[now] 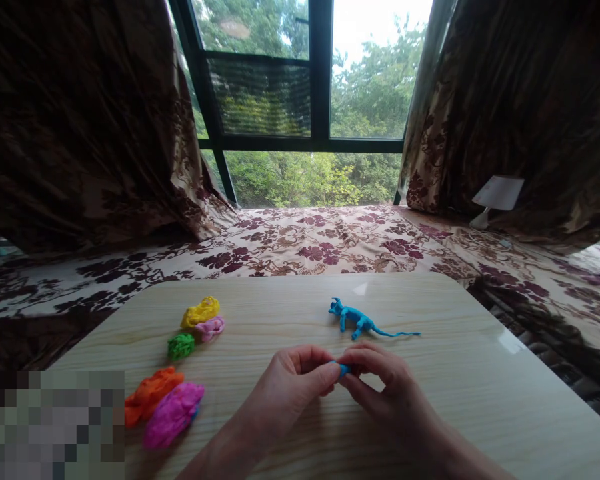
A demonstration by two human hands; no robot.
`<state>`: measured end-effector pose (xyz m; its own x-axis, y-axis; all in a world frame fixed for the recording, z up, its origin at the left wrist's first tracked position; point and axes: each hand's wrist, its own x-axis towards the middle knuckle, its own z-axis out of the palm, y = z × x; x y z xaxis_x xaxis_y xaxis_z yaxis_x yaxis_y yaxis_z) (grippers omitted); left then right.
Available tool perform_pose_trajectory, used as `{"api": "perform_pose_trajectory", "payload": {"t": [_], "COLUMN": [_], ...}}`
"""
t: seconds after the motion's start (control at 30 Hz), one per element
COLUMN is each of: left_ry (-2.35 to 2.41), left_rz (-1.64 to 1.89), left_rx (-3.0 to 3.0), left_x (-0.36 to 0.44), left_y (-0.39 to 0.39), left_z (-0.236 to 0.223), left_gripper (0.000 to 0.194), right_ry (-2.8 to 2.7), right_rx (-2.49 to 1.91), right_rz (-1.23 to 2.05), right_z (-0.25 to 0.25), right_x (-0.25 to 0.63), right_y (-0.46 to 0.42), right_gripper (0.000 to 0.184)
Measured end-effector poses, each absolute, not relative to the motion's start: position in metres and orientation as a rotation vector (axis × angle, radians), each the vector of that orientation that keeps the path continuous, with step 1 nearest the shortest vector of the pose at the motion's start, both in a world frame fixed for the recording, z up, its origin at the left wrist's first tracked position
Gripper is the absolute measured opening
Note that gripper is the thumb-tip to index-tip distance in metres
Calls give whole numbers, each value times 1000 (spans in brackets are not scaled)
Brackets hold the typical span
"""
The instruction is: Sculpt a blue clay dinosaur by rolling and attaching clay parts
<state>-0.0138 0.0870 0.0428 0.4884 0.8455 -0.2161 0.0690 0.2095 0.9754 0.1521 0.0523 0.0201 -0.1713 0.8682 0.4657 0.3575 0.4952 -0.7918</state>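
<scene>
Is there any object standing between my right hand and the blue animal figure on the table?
Nothing visible stands between your right hand and the blue animal figure. That hand and your left hand hold a small blue piece; the green lump lies to the left.

I'm scanning round from twelve o'clock now, and I can read no text, label, brand, number or sign on anything in view; down at eight o'clock, the pixelated patch [53, 427] is too coarse for me to make anything out.
</scene>
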Motion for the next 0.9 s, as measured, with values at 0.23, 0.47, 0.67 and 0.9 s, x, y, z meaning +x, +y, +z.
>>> {"api": "perform_pose_trajectory", "payload": {"t": [0.23, 0.47, 0.67, 0.9], "left_ry": [924, 919, 948, 893], "left_rz": [656, 620, 561, 586], "left_rx": [1347, 1403, 1375, 1312], "left_x": [-14, -17, -20, -18], "left_y": [89, 89, 92, 90], "left_z": [40, 41, 45, 42], "left_gripper": [35, 34, 31, 23], "right_ry": [-1753, -1781, -1794, -1790], "right_rx": [-1026, -1060, -1076, -1062], "right_rz": [572, 584, 550, 592], "right_z": [13, 16, 15, 14], "right_x": [155, 157, 157, 155], "right_y": [54, 52, 54, 52], "right_gripper": [27, 11, 11, 11]}}
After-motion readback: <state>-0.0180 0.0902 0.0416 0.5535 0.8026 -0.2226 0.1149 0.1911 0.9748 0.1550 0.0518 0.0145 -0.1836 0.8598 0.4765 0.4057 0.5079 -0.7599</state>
